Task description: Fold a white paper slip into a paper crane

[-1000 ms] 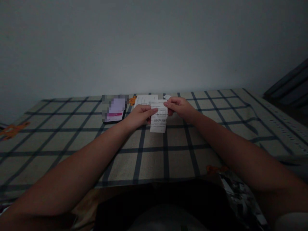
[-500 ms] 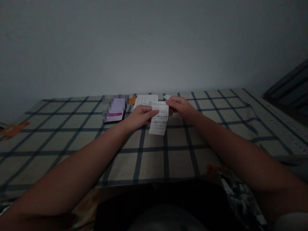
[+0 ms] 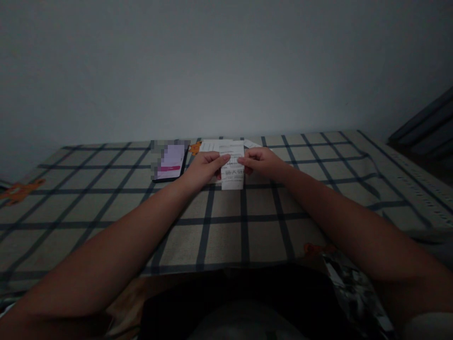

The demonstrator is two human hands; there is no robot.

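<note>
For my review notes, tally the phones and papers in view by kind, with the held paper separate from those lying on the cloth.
Phone: 1
Paper slip, held by left hand and right hand: 1
Papers lying on the checked cloth: 2 visible, left sheet and right sheet, both partly hidden
Total: 4 visible

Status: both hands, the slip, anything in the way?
Left hand, right hand: grip on printed slip, one each side. Slip: printed face toward camera. Phone off left, white paper behind; neither blocks the slip.
</note>
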